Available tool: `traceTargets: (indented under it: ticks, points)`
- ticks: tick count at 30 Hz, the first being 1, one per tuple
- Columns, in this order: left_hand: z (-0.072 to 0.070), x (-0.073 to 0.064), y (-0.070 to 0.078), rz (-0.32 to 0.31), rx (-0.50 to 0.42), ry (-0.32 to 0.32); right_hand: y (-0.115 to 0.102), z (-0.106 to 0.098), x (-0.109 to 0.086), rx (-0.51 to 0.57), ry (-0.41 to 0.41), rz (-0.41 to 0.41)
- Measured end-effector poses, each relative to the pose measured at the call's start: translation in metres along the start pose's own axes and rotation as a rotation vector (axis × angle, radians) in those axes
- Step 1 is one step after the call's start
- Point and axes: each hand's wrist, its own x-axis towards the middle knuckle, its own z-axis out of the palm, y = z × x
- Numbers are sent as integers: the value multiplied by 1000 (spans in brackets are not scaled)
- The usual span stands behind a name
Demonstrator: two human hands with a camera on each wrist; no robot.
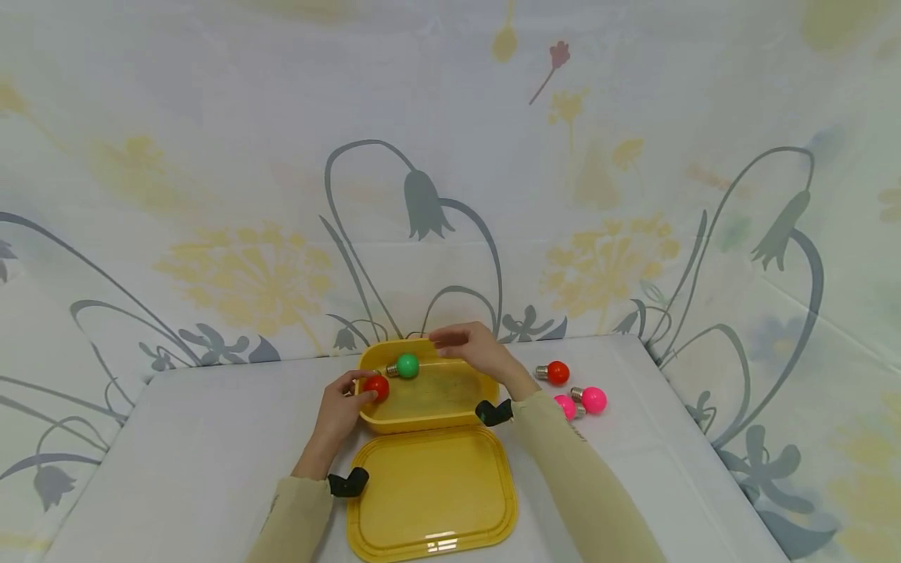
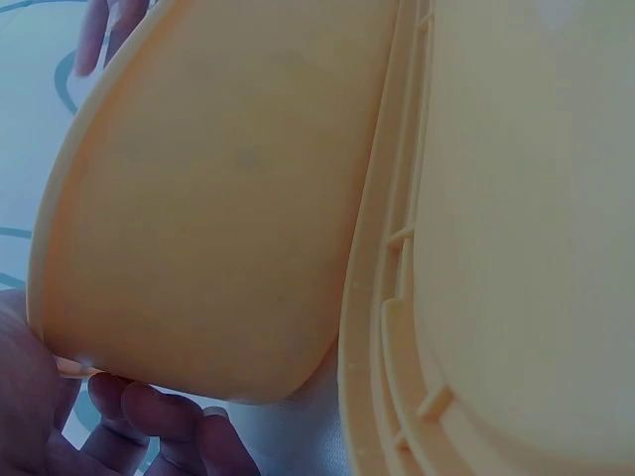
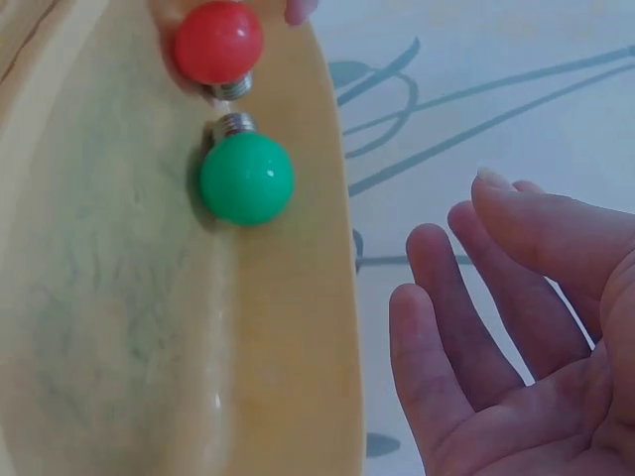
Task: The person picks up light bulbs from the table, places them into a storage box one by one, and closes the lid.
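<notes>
A yellow plastic container (image 1: 429,395) holds a red light bulb (image 1: 376,387) and a green light bulb (image 1: 407,365) toward its left end. At that end my left hand (image 1: 340,405) grips the rim, the thumb close to the red bulb. The left wrist view shows its bent fingers (image 2: 164,412) against the container's end. My right hand (image 1: 475,348) is over the back right rim, fingers apart and relaxed. In the right wrist view it holds nothing and stays beside the container's edge (image 3: 342,248).
The yellow lid (image 1: 432,493) lies in front of the container. Right of the container, another red bulb (image 1: 558,373) and two pink bulbs (image 1: 594,400) rest on the white cloth, one pink bulb partly behind the right sleeve. A patterned curtain (image 1: 450,156) rises behind the table.
</notes>
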Motion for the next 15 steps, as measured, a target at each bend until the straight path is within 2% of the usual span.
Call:
traceTargets:
  ticks: [11, 15]
  points:
    - [0, 1, 1, 10, 19, 10, 9, -17, -21, 27, 45, 38]
    - [0, 0, 2, 14, 25, 17, 15, -22, -28, 2, 54, 42]
